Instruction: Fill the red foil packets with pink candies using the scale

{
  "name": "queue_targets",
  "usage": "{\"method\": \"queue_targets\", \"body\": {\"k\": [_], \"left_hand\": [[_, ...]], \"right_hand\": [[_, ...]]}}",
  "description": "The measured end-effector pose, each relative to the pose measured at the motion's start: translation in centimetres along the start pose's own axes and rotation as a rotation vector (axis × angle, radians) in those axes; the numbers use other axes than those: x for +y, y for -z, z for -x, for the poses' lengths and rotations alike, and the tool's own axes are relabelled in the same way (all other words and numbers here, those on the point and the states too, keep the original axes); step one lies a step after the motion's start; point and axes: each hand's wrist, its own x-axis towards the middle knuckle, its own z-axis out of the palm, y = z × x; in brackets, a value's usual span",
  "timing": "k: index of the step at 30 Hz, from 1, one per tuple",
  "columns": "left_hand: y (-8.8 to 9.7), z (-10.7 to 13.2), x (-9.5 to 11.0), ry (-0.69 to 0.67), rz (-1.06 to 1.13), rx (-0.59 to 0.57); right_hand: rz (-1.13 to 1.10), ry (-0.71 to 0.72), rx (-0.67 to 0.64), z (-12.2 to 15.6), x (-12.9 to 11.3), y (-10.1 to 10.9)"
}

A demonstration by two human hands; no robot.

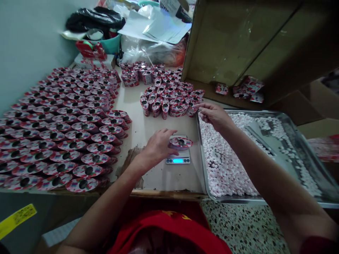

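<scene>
One pack (pixel 181 142) stands upright on one small scale (pixel 178 161) on the desk (pixel 156 180). Two hands are out: the left hand (pixel 160 144) has a loose grip, fingers spread around the pack's left end. The right hand (pixel 214 114) has its fingertips together by the middle packs (pixel 167 95); I cannot tell if its grip has anything. One metal tray (pixel 233 200) holds white bits (pixel 230 173), too many to count. The left packs (pixel 57 127) are many too, and cut off. One big box (pixel 225 46) is cut off, its few packs partly hidden. The scale's number is too blurry to read.
</scene>
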Motion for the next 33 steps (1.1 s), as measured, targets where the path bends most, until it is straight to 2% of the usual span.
{"method": "queue_targets", "body": {"k": [2,4,6,8,11,14,17,20,23,24,26,29,31,33], "left_hand": [[-0.1,-0.2,0.0,-0.008,-0.028,-0.017],[0.0,-0.2,-0.2,0.002,-0.025,-0.02],[0.2,-0.2,-0.5,0.034,-0.015,-0.017],[0.5,-0.3,-0.6,0.067,-0.011,-0.024],[0.3,-0.8,-0.3,0.061,-0.029,-0.036],[-0.5,-1.5,0.6,-0.026,-0.106,-0.051],[-1.7,-1.9,1.7,-0.095,-0.197,-0.063],[-2.6,-1.7,2.5,-0.105,-0.255,-0.028],[-2.3,-1.3,2.2,-0.084,-0.181,-0.036],[-1.5,-1.1,1.8,-0.059,-0.144,-0.017],[1.3,-0.7,0.3,0.01,-0.103,0.113],[8.3,-0.4,-3.3,0.074,-0.171,0.37],[13.3,-0.7,-6.2,0.088,-0.273,0.436],[17.3,-1.6,-9.1,0.092,-0.333,0.429]], "right_hand": [[0.294,0.093,-0.012,-2.2,0.1,-0.8],[0.698,0.215,-0.045,-3.6,0.2,-2.3],[1.081,0.293,-0.101,-4.2,0.3,-3.8],[1.307,0.318,-0.139,-4.3,0.3,-5.0],[1.391,0.343,-0.144,-3.6,-0.3,-5.4],[1.324,0.343,-0.045,-1.9,-1.7,-4.5],[1.25,0.318,0.049,1.0,-3.4,-3.2],[1.338,0.265,0.064,4.5,-4.4,-2.4],[1.418,0.207,0.08,7.7,-4.2,-2.5],[1.43,0.198,0.083,8.6,-4.0,-2.7],[1.44,0.199,0.06,10.3,-3.2,-3.5],[1.412,0.261,-0.059,12.3,-1.8,-5.6],[1.39,0.305,-0.145,13.3,-1.0,-7.3],[1.378,0.336,-0.185,14.0,-0.4,-8.6]]}}
